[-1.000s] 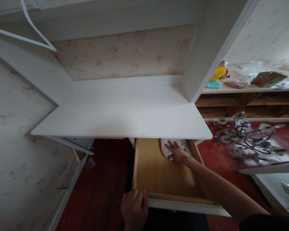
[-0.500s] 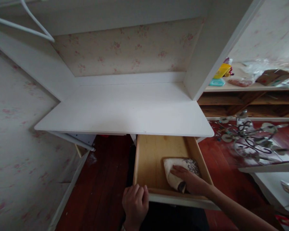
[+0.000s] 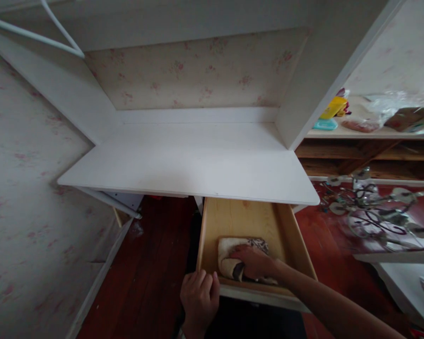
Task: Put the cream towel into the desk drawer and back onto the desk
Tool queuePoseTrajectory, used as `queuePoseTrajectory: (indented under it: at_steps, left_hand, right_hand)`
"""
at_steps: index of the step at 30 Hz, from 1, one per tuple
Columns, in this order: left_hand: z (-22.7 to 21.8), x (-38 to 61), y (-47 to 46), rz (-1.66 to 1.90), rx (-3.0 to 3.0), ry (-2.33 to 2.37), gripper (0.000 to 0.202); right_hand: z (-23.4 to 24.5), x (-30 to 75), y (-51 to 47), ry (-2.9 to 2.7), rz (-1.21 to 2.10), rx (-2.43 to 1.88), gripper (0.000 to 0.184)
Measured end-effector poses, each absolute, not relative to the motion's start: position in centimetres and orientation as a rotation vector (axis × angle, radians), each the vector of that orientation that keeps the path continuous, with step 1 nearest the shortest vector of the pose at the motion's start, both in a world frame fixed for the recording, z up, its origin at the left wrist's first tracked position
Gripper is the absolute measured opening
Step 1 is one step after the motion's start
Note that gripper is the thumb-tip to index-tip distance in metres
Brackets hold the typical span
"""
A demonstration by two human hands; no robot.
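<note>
An open wooden drawer (image 3: 215, 221) hangs under a white desk top (image 3: 183, 165). A folded cream cloth (image 3: 228, 254) with a dark pattern lies on the drawer's floor near the front. My right hand (image 3: 252, 261) rests on top of the cloth, fingers pressed down and curled over it. My left hand (image 3: 198, 296) grips the drawer's white front edge at its left corner, fingers curled over the rim.
Floral wallpaper backs the desk, and a white panel (image 3: 318, 70) stands at its right. A wooden shelf (image 3: 367, 141) on the right carries a yellow item, bags and a box. A metal chandelier (image 3: 374, 212) lies on the red floor.
My right hand has dragged the cloth from the drawer's back right to the front, then leftward along the front. My left hand has stayed on the drawer's front edge.
</note>
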State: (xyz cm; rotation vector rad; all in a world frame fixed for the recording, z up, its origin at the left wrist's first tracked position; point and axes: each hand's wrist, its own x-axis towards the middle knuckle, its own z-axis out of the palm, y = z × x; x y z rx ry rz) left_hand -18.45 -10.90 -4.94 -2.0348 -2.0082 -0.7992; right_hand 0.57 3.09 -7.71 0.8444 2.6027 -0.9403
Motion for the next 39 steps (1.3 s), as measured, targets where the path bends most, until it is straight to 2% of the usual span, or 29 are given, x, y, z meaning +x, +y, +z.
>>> queuePoseTrajectory:
  at_steps: [5,9,14,20,29,39]
  left_hand:
    - [-4.7,-18.4,-11.0,-0.826,-2.018,-2.018,0.029]
    - [-4.6,-18.3,-10.8,-0.844,-1.987,-2.051,0.027]
    - [-4.7,-18.1,-10.7,-0.911,-1.972,-2.056,0.024]
    - [-4.8,-18.2,-10.5,-0.963,-1.975,-2.023,0.022]
    - [-5.1,-18.4,-10.5,-0.939,-1.986,-2.020,0.022]
    - [-4.6,-18.5,-10.4,-0.879,-2.025,-2.038,0.026]
  right_hand:
    - [-7.2,-5.1,2.8,2.685,-0.865,0.776,0.047]
    - [-7.6,-7.3,4.2,2.635,-0.753,0.765,0.049]
    - [-7.7,-7.8,8.3,2.658,-0.580,0.943,0.045]
    - [-7.2,-8.8,13.5,2.556,-0.481,1.318,0.059]
    - [-7.9,-8.8,14.0,2.503,-0.455,1.414,0.067]
    - [-9.0,1.7,13.5,2.230,-0.448,1.603,0.081]
